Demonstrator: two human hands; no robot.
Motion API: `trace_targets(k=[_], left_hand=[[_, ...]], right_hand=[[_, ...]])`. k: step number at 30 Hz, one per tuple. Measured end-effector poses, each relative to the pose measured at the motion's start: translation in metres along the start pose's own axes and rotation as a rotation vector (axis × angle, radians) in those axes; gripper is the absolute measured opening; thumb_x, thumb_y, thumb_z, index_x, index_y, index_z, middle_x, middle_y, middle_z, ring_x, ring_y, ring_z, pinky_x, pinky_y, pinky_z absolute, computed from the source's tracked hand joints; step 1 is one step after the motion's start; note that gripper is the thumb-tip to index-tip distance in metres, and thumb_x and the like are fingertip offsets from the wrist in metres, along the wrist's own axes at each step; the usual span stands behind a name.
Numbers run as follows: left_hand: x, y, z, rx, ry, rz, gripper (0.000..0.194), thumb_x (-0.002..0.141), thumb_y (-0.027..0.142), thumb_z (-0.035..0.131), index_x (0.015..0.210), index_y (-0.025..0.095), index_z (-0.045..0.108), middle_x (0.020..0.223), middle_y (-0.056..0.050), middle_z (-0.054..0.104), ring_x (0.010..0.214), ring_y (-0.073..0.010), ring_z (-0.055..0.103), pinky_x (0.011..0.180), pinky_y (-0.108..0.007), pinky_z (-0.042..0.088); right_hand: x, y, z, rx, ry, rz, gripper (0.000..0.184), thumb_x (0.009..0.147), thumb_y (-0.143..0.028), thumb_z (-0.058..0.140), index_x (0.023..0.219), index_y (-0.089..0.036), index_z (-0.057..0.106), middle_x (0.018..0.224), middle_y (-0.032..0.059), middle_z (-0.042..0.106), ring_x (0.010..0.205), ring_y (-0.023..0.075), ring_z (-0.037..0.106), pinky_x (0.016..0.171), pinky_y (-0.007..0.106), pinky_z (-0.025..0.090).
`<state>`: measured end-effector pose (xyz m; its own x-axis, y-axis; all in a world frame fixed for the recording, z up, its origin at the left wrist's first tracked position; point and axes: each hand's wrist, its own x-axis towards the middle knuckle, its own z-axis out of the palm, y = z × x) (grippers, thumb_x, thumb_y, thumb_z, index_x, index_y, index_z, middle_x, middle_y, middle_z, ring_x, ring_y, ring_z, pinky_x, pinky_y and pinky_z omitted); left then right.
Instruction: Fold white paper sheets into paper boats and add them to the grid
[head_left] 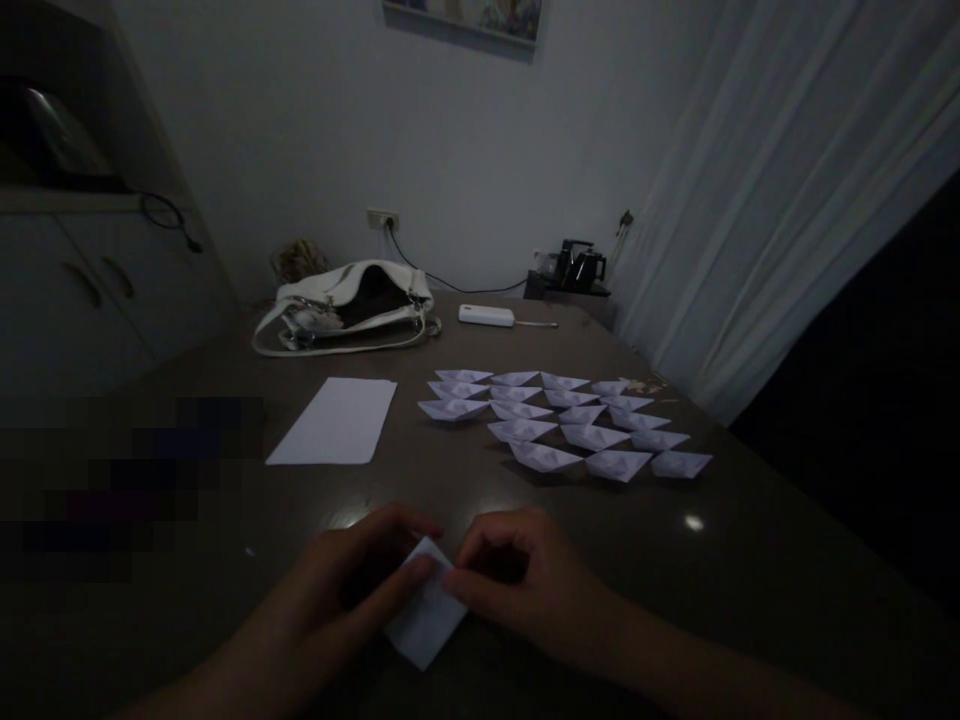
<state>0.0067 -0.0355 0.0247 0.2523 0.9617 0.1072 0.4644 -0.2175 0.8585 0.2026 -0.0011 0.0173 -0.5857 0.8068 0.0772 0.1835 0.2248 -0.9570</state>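
A small folded piece of white paper (427, 625), roughly diamond-shaped, is between my two hands just above the near part of the table. My left hand (360, 580) grips its upper left side, thumb laid on the front face. At the upper right edge, my right hand (517, 575) pinches the paper between thumb and curled fingers. Several folded paper boats (544, 457) stand in rows beyond my right hand. Flat white paper sheets (337, 420) lie beyond my left hand.
The dark table (420, 350) also bears a white handbag (352, 300) and a white device with a strap (486, 316) at its far side. A black kettle (585, 268) stands behind the far right corner. A white curtain (720, 200) hangs along the right.
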Motion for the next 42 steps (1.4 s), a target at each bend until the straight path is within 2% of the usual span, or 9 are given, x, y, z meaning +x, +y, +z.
trace_targets(k=[3, 5, 9, 14, 20, 26, 32, 39, 42], left_hand=[[0.003, -0.001, -0.001, 0.032, -0.083, -0.009, 0.028, 0.087, 0.043, 0.050, 0.080, 0.022, 0.065, 0.067, 0.001, 0.066, 0.063, -0.0157, 0.061, 0.055, -0.020, 0.048], [0.004, -0.001, -0.001, 0.043, -0.093, -0.003, 0.030, 0.087, 0.044, 0.049, 0.076, 0.021, 0.066, 0.065, 0.001, 0.065, 0.062, -0.0155, 0.061, 0.054, -0.020, 0.048], [0.000, 0.001, -0.001, 0.084, -0.060, 0.055, 0.028, 0.086, 0.044, 0.050, 0.076, 0.023, 0.066, 0.065, 0.002, 0.066, 0.062, -0.0154, 0.060, 0.055, -0.019, 0.047], [-0.004, 0.003, 0.001, 0.105, -0.182, 0.081, 0.027, 0.089, 0.040, 0.046, 0.079, 0.024, 0.066, 0.065, 0.003, 0.066, 0.060, -0.0137, 0.059, 0.055, -0.018, 0.046], [-0.001, 0.000, -0.001, 0.084, -0.154, 0.021, 0.030, 0.090, 0.044, 0.044, 0.079, 0.025, 0.064, 0.068, 0.003, 0.065, 0.064, -0.0140, 0.059, 0.057, -0.018, 0.045], [0.008, -0.003, -0.004, 0.086, -0.213, -0.075, 0.037, 0.091, 0.047, 0.042, 0.073, 0.020, 0.060, 0.054, 0.004, 0.054, 0.051, -0.0118, 0.052, 0.049, -0.019, 0.038], [0.012, -0.012, -0.004, 0.144, -0.270, 0.054, 0.034, 0.093, 0.041, 0.041, 0.075, 0.018, 0.058, 0.057, 0.004, 0.052, 0.053, -0.0110, 0.050, 0.050, -0.018, 0.037], [0.021, -0.013, -0.006, 0.242, -0.259, 0.135, 0.038, 0.093, 0.043, 0.041, 0.071, 0.016, 0.058, 0.057, 0.005, 0.049, 0.053, -0.0095, 0.045, 0.049, -0.017, 0.032], [0.025, -0.011, -0.005, 0.224, -0.327, 0.141, 0.038, 0.090, 0.047, 0.047, 0.078, 0.015, 0.063, 0.059, 0.004, 0.052, 0.055, -0.0102, 0.047, 0.048, -0.017, 0.033]], right_hand=[[-0.001, -0.002, -0.001, -0.065, -0.004, -0.007, 0.016, 0.076, -0.025, 0.065, 0.066, -0.014, 0.061, 0.057, -0.0032, 0.052, 0.053, 0.0072, 0.045, 0.048, 0.018, 0.034], [-0.002, -0.002, -0.001, -0.098, -0.033, -0.019, 0.016, 0.077, -0.024, 0.064, 0.066, -0.014, 0.060, 0.056, -0.0039, 0.050, 0.052, 0.0067, 0.044, 0.047, 0.017, 0.032], [-0.004, 0.000, 0.000, -0.145, -0.098, -0.074, 0.014, 0.080, -0.025, 0.062, 0.071, -0.015, 0.061, 0.058, -0.0048, 0.048, 0.052, 0.0059, 0.042, 0.049, 0.017, 0.032], [-0.004, -0.002, 0.001, -0.156, -0.121, -0.108, 0.022, 0.084, -0.029, 0.059, 0.067, -0.014, 0.060, 0.055, -0.0052, 0.046, 0.050, 0.0052, 0.040, 0.046, 0.017, 0.029], [-0.001, -0.001, -0.004, -0.152, -0.046, -0.102, 0.023, 0.086, -0.029, 0.056, 0.067, -0.015, 0.059, 0.056, -0.0047, 0.045, 0.052, 0.0065, 0.040, 0.049, 0.018, 0.030], [0.003, 0.004, -0.010, -0.126, 0.027, -0.082, 0.024, 0.086, -0.031, 0.055, 0.069, -0.015, 0.056, 0.060, -0.0039, 0.046, 0.056, 0.0076, 0.041, 0.051, 0.019, 0.031], [0.006, 0.011, -0.009, -0.096, -0.087, -0.080, 0.024, 0.083, -0.037, 0.060, 0.072, -0.015, 0.056, 0.060, -0.0049, 0.043, 0.054, 0.0071, 0.039, 0.049, 0.018, 0.030], [0.011, 0.015, -0.016, -0.210, -0.043, -0.194, 0.032, 0.084, -0.040, 0.059, 0.065, -0.014, 0.054, 0.057, -0.0050, 0.043, 0.052, 0.0071, 0.039, 0.050, 0.020, 0.028], [0.013, 0.017, -0.020, -0.219, -0.037, -0.202, 0.028, 0.084, -0.038, 0.059, 0.070, -0.014, 0.057, 0.059, -0.0038, 0.048, 0.054, 0.0076, 0.042, 0.052, 0.020, 0.030]])
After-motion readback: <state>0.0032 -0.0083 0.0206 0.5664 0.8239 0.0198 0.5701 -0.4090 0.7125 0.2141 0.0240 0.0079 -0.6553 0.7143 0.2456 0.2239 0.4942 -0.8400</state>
